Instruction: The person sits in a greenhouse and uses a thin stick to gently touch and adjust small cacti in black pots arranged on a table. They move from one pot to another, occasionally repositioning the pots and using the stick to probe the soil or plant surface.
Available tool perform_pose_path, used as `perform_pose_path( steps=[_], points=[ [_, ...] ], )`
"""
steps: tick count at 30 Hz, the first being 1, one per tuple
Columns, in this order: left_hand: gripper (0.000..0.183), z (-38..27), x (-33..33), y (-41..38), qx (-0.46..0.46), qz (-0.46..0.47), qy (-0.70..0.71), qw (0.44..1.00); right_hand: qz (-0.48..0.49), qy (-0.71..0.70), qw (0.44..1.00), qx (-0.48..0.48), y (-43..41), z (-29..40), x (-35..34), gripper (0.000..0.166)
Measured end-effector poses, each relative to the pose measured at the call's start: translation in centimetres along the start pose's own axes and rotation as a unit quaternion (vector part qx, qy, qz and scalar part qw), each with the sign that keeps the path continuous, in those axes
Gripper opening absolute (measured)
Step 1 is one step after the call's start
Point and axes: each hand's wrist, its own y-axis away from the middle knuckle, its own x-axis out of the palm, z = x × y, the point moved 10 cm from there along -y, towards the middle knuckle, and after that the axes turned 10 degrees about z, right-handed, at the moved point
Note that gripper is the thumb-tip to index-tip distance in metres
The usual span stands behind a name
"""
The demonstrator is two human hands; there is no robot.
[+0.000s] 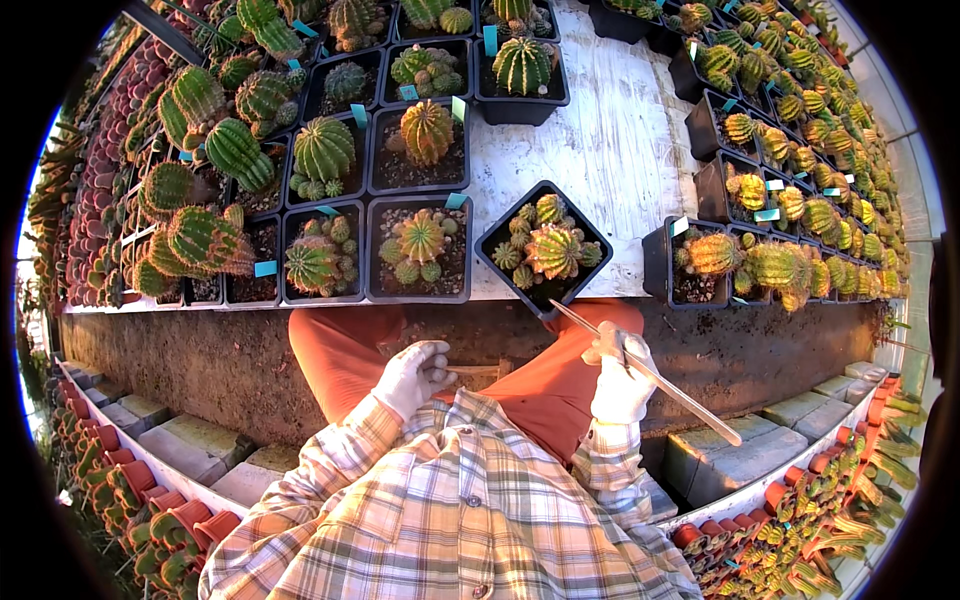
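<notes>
My right hand point(619, 367), in a pale work glove, grips a pair of long metal tweezers point(686, 401). Their narrow tips meet the near edge of a square black plastic pot point(495, 274), which stands turned cornerwise on the white bench. In that pot a ribbed cactus point(555, 251) sits among several small round offsets. My left hand point(414, 375), gloved too, rests near my lap with its fingers loosely curled and nothing seen in them. To the left of the turned pot is another square pot point(375, 289) with a cactus and offsets.
Rows of potted cacti point(322, 154) fill the bench at the left, and more point(780, 270) stand at the right. Between them shows the white bench top point(592, 127). Concrete blocks point(735, 450) and terracotta-coloured pots point(139, 480) line the area behind me.
</notes>
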Motion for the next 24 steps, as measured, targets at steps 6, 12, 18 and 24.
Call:
perform_pose_path(
  steps=[6, 12, 18, 24],
  points=[
    [0.019, 0.0, 0.2, 0.1, -0.001, -0.003, -0.007, 1.0, 0.08, -0.145, 0.982, 0.089, 1.5, -0.8, -0.8, 0.02],
    [0.019, 0.1, 0.2, 0.0, -0.009, 0.001, -0.015, 1.0, 0.119, -0.006, 0.993, -0.005, 1.7, 0.3, 0.3, 0.031],
    [0.019, -0.1, 0.4, 0.1, -0.006, 0.0, -0.02, 1.0, 0.045, -0.105, 0.993, 0.003, -0.3, -0.4, -0.6, 0.021],
    [0.019, 0.0, 0.1, -0.1, -0.003, 0.0, -0.009, 1.0, 0.091, -0.481, 0.859, 0.149, -1.5, -5.2, 2.1, 0.017]
  ],
)
